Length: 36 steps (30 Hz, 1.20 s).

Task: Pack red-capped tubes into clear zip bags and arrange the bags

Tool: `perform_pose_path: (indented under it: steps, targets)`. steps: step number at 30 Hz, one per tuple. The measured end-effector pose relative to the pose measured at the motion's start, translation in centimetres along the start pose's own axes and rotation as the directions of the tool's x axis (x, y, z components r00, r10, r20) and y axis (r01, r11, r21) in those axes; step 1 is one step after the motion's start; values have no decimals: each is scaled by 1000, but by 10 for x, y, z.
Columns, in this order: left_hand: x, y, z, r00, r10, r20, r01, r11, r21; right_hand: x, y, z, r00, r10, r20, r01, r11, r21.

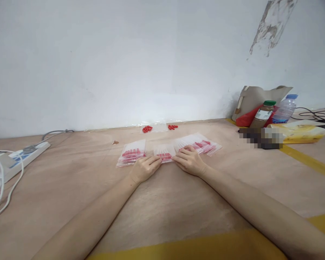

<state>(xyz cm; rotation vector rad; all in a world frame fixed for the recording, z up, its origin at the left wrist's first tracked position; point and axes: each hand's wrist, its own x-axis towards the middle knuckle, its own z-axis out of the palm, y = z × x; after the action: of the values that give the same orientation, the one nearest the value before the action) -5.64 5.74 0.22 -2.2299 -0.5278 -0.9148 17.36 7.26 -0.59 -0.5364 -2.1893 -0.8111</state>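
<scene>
Mid-frame, the left hand and right hand touch the lower corners of a bag between two bag piles; whether either grips, I cannot tell.

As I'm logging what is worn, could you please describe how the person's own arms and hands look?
The left hand and right hand are ungloved, with no ring or watch visible. The left forearm and right forearm show no sleeve; a small dark spot marks the left one.

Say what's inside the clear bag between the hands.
The clear bag holds red pieces in a row; the left hand and right hand cover its lower corners, hiding what's there.
</scene>
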Motion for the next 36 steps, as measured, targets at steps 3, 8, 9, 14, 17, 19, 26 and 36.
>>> perform_pose_path:
  steps: [3,8,9,14,17,19,26,36]
  targets:
    - [6,2,2,1000,10,-6,-10,1000,15,2,-1,3,999,-34,7,35,999,-37]
    - [14,6,12,1000,28,2,-28,1000,-5,5,-5,6,999,-26,31,28,997,-69]
    - [15,6,14,1000,31,6,-30,999,-17,6,-5,6,999,-25,30,27,997,-71]
    - [15,7,18,999,33,0,-33,999,-23,7,-7,4,999,-44,14,45,997,-63]
    - [15,7,16,998,43,40,-42,999,-19,9,-8,3,998,-59,33,61,997,-52]
    - [16,7,16,996,60,66,-59,998,-14,10,-8,2,997,-58,43,60,997,-47]
    - [13,2,11,990,133,46,-134,991,12,7,-7,3,1000,-11,22,11,1000,-19]
    - [5,-5,7,986,153,61,-154,988,13,7,-5,3,999,38,31,-39,998,57]
